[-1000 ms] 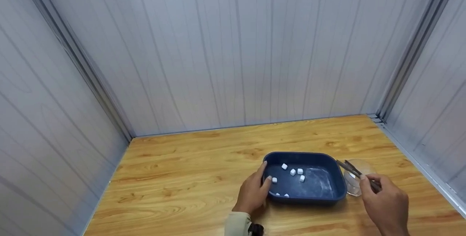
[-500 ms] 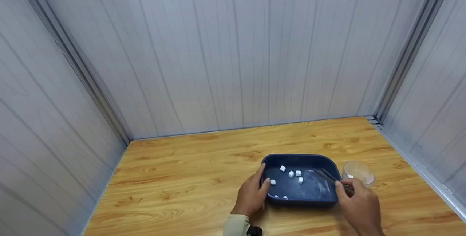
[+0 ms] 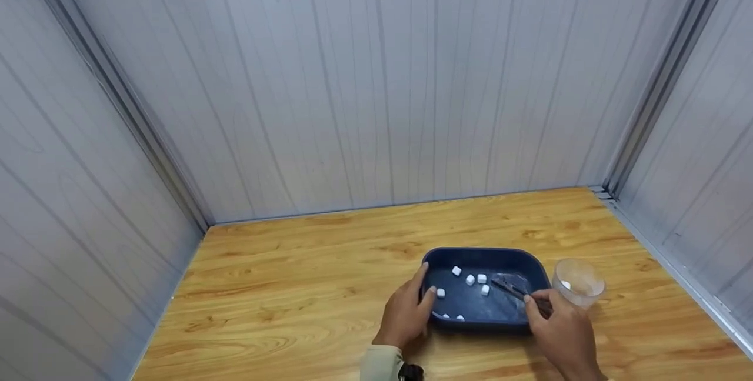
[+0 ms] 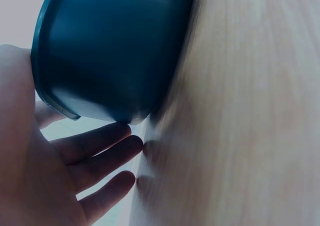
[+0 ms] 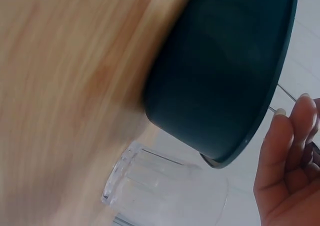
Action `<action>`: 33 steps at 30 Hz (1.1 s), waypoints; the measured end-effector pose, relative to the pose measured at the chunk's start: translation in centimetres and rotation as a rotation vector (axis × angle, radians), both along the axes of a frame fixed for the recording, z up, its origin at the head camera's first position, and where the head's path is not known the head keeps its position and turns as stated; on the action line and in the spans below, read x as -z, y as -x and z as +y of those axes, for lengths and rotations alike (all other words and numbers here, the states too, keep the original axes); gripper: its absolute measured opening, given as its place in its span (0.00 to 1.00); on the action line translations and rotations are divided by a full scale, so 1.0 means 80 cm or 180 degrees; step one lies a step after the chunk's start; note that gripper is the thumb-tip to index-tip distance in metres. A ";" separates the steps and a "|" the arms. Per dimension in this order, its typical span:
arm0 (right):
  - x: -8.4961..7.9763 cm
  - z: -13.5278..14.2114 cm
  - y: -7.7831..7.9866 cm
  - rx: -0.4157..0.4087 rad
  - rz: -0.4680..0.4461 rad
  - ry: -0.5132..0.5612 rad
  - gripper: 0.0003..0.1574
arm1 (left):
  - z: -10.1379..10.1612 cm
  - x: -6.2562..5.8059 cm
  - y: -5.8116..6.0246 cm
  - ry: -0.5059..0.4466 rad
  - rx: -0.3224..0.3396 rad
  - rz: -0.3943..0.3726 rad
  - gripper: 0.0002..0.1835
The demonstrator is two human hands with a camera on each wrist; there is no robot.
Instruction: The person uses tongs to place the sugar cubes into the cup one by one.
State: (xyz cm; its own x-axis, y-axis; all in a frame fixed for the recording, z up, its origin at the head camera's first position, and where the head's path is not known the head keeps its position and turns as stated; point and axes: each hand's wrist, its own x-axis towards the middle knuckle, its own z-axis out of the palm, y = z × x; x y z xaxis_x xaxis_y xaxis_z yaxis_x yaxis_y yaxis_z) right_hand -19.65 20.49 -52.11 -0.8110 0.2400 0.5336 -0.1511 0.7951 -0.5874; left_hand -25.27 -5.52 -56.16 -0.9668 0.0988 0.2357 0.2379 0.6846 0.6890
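Dark blue tray, rectangular with rounded corners, flat on the wood-grain table; smooth walls, pale smears on the floor toward its right end. White cubes inside: seven visible, all in the tray's left and middle parts, two partly hidden by the near wall. Tweezers, dark, slant over the tray's right half, tips just right of the nearest cubes; contact with the floor cannot be determined. Clear cup stands just beyond the tray's right end, a white piece inside. Only the head view shows the cubes; the right wrist view adds the cup's thick, faceted base, the left wrist view the lower fingers, extended below the tray's rim, tips at the table surface. Left hand grips the tray's left end, thumb over the rim; pale sleeve and black wristband behind it. Right hand pinches the tweezers between thumb and fingers at the tray's near right corner.
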 end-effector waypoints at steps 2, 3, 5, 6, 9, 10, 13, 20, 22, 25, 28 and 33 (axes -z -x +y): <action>0.002 0.000 0.001 -0.0025 -0.0015 -0.0026 0.07 | 0.001 -0.001 0.001 -0.0024 -0.0007 -0.0029 0.28; 0.003 0.000 0.001 -0.0037 -0.0026 -0.0041 0.07 | 0.001 -0.001 0.001 -0.0033 -0.0007 -0.0045 0.28; 0.005 -0.002 0.002 -0.0058 -0.0076 -0.0065 0.07 | 0.000 -0.001 0.000 -0.0030 -0.0017 -0.0078 0.29; 0.006 -0.003 0.002 -0.0064 -0.0107 -0.0079 0.08 | 0.000 -0.001 0.000 -0.0025 -0.0017 -0.0092 0.29; 0.007 -0.005 0.003 -0.0069 -0.0145 -0.0137 0.08 | 0.000 -0.001 0.000 -0.0008 -0.0005 -0.0116 0.29; 0.007 -0.005 0.003 -0.0079 -0.0135 -0.0158 0.08 | 0.000 -0.001 0.000 -0.0008 0.0000 -0.0111 0.29; 0.006 -0.006 0.007 -0.0146 -0.0051 -0.0204 0.08 | 0.000 0.000 0.001 -0.0020 -0.0001 -0.0107 0.29; 0.006 -0.007 0.014 -0.0227 0.0063 -0.0250 0.07 | 0.000 0.001 0.003 0.0004 -0.0019 -0.0101 0.29; 0.006 -0.007 0.015 -0.0219 0.0068 -0.0269 0.07 | 0.000 0.001 0.004 -0.0013 -0.0024 -0.0104 0.28; 0.004 -0.008 0.016 -0.0183 0.0035 -0.0301 0.08 | 0.001 0.000 0.004 -0.0043 -0.0021 -0.0109 0.28; 0.002 -0.008 0.017 -0.0153 -0.0045 -0.0326 0.08 | 0.003 0.000 0.003 -0.0065 -0.0026 -0.0115 0.29; -0.002 -0.011 0.019 -0.0141 -0.0189 -0.0349 0.09 | 0.002 -0.001 0.004 -0.0055 -0.0022 -0.0116 0.28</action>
State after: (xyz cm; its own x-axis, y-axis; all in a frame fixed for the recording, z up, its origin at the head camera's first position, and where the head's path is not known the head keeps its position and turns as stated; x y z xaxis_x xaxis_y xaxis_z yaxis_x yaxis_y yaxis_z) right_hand -21.16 19.63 -51.97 -0.8504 0.1461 0.5055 -0.1552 0.8483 -0.5062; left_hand -25.58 -5.36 -56.10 -0.9755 0.0883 0.2018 0.2076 0.6741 0.7089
